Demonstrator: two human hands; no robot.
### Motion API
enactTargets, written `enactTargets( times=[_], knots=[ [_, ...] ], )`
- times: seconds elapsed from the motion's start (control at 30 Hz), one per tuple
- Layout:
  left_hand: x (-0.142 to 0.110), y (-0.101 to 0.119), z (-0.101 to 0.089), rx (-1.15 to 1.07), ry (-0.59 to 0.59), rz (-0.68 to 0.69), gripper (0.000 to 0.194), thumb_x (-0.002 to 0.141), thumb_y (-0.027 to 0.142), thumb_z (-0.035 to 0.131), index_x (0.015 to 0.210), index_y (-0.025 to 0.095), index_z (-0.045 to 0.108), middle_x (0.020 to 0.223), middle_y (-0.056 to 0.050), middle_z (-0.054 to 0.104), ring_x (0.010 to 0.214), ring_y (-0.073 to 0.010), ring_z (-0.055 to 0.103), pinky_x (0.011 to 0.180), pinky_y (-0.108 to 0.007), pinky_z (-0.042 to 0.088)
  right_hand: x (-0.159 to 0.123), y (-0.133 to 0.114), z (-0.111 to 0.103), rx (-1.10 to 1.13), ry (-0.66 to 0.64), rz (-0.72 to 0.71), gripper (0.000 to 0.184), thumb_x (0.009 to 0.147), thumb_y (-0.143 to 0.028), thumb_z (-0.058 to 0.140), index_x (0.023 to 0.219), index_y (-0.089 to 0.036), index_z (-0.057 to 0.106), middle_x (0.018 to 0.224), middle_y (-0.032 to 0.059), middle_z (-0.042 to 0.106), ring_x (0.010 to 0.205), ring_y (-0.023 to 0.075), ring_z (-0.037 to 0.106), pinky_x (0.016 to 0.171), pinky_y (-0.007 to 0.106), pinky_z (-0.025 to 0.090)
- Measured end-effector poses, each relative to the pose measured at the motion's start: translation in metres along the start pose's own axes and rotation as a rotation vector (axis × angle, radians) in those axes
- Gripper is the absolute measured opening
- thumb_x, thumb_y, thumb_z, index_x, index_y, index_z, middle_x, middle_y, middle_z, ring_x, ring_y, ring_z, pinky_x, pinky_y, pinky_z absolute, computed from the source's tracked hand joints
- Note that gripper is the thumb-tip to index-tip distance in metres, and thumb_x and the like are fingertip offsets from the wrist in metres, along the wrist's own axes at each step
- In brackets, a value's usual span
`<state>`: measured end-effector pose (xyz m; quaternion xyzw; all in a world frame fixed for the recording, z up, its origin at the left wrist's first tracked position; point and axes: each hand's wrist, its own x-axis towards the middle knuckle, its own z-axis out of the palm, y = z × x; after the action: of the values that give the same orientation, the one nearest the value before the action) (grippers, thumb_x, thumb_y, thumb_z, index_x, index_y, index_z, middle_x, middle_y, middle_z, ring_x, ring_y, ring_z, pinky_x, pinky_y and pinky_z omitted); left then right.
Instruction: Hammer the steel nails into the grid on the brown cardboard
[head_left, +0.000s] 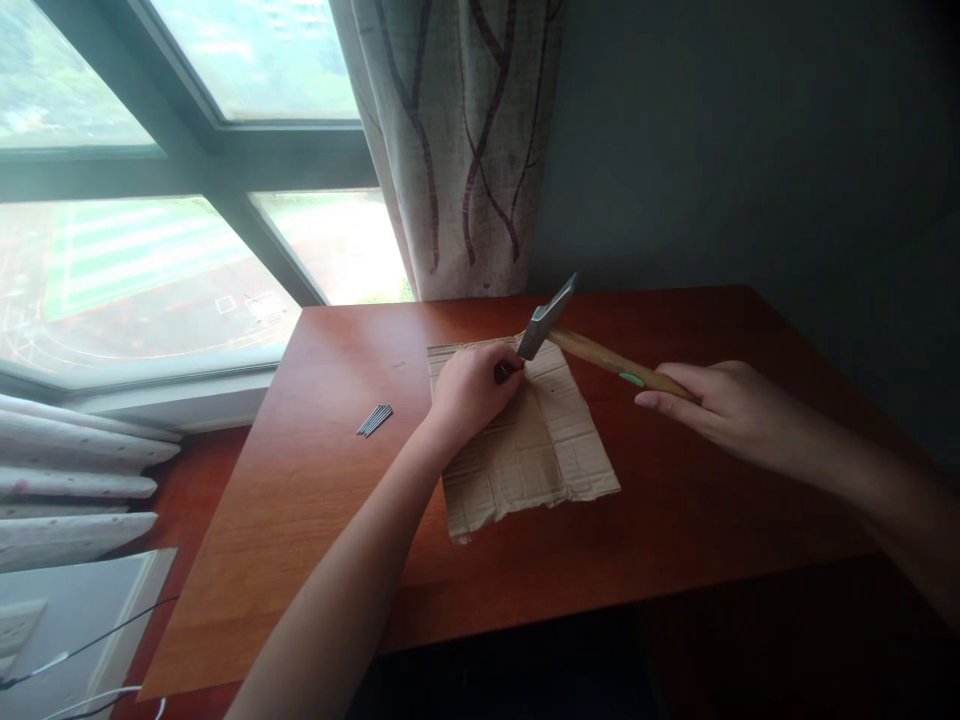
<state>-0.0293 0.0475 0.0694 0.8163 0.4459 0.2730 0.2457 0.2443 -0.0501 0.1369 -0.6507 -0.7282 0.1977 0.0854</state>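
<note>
My right hand (712, 400) is wrapped round the wooden handle of a hammer (600, 357), near its lower end. The hammer's grey metal head (541, 325) is right at the fingertips of my left hand (476, 388). That left hand rests on a creased piece of brown cardboard (536, 450), thumb and finger pinched together. Whatever is in the pinch is hidden by the fingers and the hammer head. To the left of the cardboard lies a small bundle of metal nails (375, 419), side by side on the table.
The reddish-brown wooden table (300, 520) bears the cardboard and nails. A patterned curtain (465, 150) hangs behind it, beside a large window (165, 260). At the lower left are a wall socket (19, 628) and cables (90, 640).
</note>
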Motion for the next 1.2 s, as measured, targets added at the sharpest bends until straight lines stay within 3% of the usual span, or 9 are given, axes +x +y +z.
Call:
enactTargets(
  times=[0.23,0.4,0.57,0.73,1.2],
  knots=[
    [-0.002,0.006,-0.011,0.024,-0.042,0.024,0.01,0.084,0.014,0.067,0.09,0.02,0.073,0.088,-0.003,0.075,0.079,-0.0189,0.067,0.069,-0.029,0.048,0.001,-0.001,0.005,0.032,-0.005,0.004,0.058,0.092,-0.076,0.044,0.07,-0.023,0.049,0.054,-0.0034,0.042,0.049,0.0129,0.042,0.051,0.029,0.028],
    [-0.023,0.007,-0.026,0.248,0.022,0.127,0.021,0.094,0.022,0.059,0.108,0.023,0.074,0.113,-0.006,0.076,0.101,-0.0258,0.068,0.084,-0.04,0.054,-0.003,0.0,0.004,0.053,0.004,0.024,0.059,0.092,-0.077,0.044,0.069,-0.023,0.049,0.054,-0.0032,0.043,0.049,0.0128,0.041,0.05,0.029,0.028],
    [-0.048,0.002,-0.027,0.319,-0.038,0.256,0.027,0.096,0.028,0.058,0.118,0.027,0.073,0.135,-0.003,0.069,0.124,-0.0309,0.056,0.101,-0.051,0.048,-0.004,0.001,0.007,0.065,0.009,0.038,0.058,0.092,-0.076,0.045,0.07,-0.023,0.051,0.054,-0.0029,0.044,0.049,0.0132,0.043,0.05,0.028,0.028],
    [-0.056,0.002,-0.022,0.382,-0.082,0.25,0.034,0.101,0.033,0.05,0.128,0.03,0.069,0.144,-0.002,0.063,0.127,-0.0334,0.052,0.101,-0.054,0.044,-0.003,-0.003,0.007,0.049,-0.009,0.047,0.058,0.092,-0.076,0.045,0.07,-0.023,0.053,0.054,-0.003,0.044,0.049,0.0132,0.043,0.051,0.028,0.029],
    [-0.057,-0.001,-0.02,0.353,-0.065,0.24,0.033,0.099,0.032,0.051,0.127,0.03,0.069,0.144,-0.001,0.063,0.128,-0.032,0.051,0.099,-0.051,0.043,0.0,-0.008,0.007,0.004,0.002,0.035,0.059,0.092,-0.076,0.045,0.068,-0.023,0.049,0.054,-0.0034,0.043,0.049,0.0127,0.042,0.051,0.029,0.029]
  ],
)
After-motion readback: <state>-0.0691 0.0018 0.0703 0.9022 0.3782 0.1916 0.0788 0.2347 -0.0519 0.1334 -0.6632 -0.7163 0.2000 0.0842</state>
